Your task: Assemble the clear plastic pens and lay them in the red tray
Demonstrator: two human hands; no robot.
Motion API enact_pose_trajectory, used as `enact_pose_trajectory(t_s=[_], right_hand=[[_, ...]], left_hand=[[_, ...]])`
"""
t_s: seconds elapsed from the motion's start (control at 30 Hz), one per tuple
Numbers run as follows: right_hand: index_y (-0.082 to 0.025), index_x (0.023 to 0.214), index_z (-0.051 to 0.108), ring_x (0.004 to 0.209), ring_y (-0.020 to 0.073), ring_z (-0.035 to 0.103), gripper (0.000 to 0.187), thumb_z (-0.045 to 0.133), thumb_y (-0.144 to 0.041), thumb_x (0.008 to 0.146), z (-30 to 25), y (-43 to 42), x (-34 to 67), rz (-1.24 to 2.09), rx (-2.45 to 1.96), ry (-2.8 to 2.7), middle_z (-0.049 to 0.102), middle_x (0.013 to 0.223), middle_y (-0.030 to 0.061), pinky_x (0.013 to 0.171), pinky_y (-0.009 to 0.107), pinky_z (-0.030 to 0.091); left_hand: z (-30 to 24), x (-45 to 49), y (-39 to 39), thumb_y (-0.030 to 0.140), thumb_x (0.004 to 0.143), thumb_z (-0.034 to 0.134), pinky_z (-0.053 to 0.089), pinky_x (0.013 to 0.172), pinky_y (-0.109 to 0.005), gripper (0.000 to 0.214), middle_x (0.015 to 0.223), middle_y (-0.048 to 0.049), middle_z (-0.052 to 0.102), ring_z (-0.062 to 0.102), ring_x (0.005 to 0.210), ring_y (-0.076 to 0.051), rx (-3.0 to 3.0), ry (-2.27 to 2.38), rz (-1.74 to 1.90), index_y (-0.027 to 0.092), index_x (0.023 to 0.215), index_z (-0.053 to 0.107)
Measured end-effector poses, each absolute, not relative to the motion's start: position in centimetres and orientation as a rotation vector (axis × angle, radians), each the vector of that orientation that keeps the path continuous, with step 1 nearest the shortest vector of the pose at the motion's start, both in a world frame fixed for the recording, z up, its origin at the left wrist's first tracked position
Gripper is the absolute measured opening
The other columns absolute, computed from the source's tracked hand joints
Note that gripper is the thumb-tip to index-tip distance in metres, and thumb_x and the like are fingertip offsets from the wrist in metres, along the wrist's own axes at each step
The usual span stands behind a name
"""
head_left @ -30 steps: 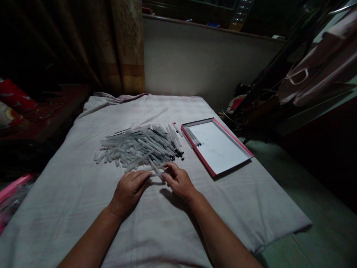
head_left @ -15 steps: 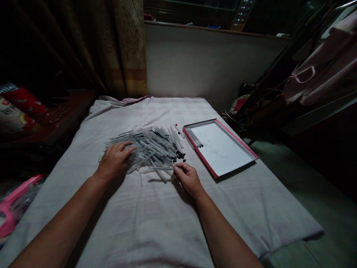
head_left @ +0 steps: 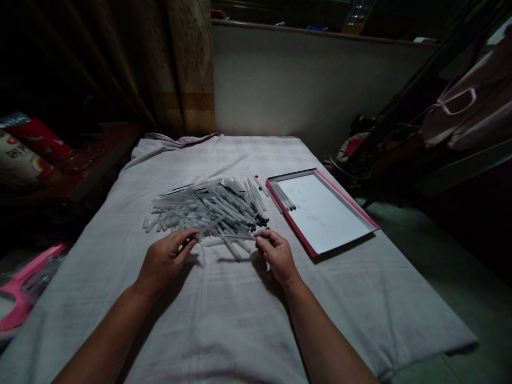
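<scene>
A loose heap of clear pen barrels (head_left: 200, 205), many with dark ends, lies on the cloth-covered table. At its near edge my left hand (head_left: 168, 256) pinches the lower end of a clear pen barrel (head_left: 211, 226) that points up and right. My right hand (head_left: 277, 255), at the heap's near right, has thumb and forefinger closed on the dark end of a pen (head_left: 236, 236) that extends leftward. Beside it stands a shallow red-edged box lid (head_left: 296, 234) with a white inside. Several pens (head_left: 285, 196) rest side by side along the lid's left wall.
Small black caps (head_left: 262, 220) and a tiny red piece (head_left: 256, 176) lie at the heap's right side. A dark side table with packets (head_left: 40, 141) stands left, and a pink-handled item (head_left: 24, 282) is lower left. Hanging clothes (head_left: 460, 114) are at the right.
My left hand has come from over the heap toward me and now pinches a pen barrel. My right hand keeps its pen, almost in place. The camera view has shifted slightly.
</scene>
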State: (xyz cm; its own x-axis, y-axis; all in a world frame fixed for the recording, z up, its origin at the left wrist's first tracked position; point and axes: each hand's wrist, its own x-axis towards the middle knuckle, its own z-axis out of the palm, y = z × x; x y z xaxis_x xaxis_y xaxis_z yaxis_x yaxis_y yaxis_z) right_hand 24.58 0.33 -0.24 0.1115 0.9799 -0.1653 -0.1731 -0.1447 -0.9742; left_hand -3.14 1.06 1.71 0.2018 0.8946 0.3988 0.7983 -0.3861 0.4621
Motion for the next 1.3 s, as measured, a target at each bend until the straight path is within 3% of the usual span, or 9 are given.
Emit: enact_pose_trajectory(t_s=[0.23, 0.5, 0.87, 1.1, 1.3], right_hand=[[-0.018, 0.078, 0.068, 0.044, 0.0088, 0.04, 0.023, 0.071, -0.039, 0.067, -0.2, -0.2, 24.3, 1.335, -1.243, -1.016, 0.05, 0.052, -0.0058, 0.043, 0.022, 0.031], [-0.019, 0.073, 0.068, 0.046, 0.0106, 0.043, 0.017, 0.067, -0.036, 0.07, -0.5, -0.3, 24.2, 1.256, -1.278, -1.175, 0.049, 0.051, -0.0048, 0.044, 0.023, 0.034], [-0.019, 0.075, 0.077, 0.066, 0.0177, 0.063, 0.019, 0.065, -0.033, 0.072, -0.9, -0.4, 24.5, 1.092, -1.272, -1.343, 0.071, 0.071, 0.004, 0.063, 0.028, 0.049], [-0.018, 0.075, 0.077, 0.05, 0.0115, 0.047, 0.021, 0.065, -0.035, 0.07, -0.6, -0.4, 24.5, 1.241, -1.291, -1.241, 0.06, 0.055, -0.0008, 0.048, 0.023, 0.037], [-0.017, 0.076, 0.077, 0.053, 0.0119, 0.048, 0.021, 0.067, -0.035, 0.07, -0.5, -0.5, 24.5, 1.273, -1.291, -1.236, 0.059, 0.056, -0.0009, 0.047, 0.023, 0.035]], left_hand=[[-0.9, -1.2, -2.2, 0.043, 0.092, 0.055, 0.059, 0.074, -0.027, 0.029, 0.094, -0.005, 0.079, 0.073, 0.073, -0.018, 2.234, 1.584, 0.985, 0.021, 0.1, 0.072], [-0.9, -1.5, -2.4, 0.037, 0.095, 0.054, 0.058, 0.078, -0.027, 0.024, 0.095, -0.0055, 0.078, 0.075, 0.081, -0.019, 2.389, 1.544, 0.947, 0.02, 0.101, 0.071], [-0.5, -1.4, -2.2, 0.039, 0.096, 0.055, 0.057, 0.078, -0.026, 0.028, 0.097, -0.0068, 0.076, 0.073, 0.086, -0.018, 2.315, 1.458, 0.92, 0.021, 0.107, 0.074], [-1.1, -1.7, -2.1, 0.042, 0.092, 0.059, 0.059, 0.081, -0.03, 0.028, 0.095, -0.007, 0.077, 0.074, 0.088, -0.02, 2.07, 1.449, 0.987, 0.021, 0.101, 0.076], [-1.1, -1.3, -2.3, 0.045, 0.09, 0.06, 0.058, 0.082, -0.031, 0.03, 0.096, -0.0072, 0.077, 0.073, 0.088, -0.021, 1.986, 1.456, 0.985, 0.022, 0.1, 0.076]])
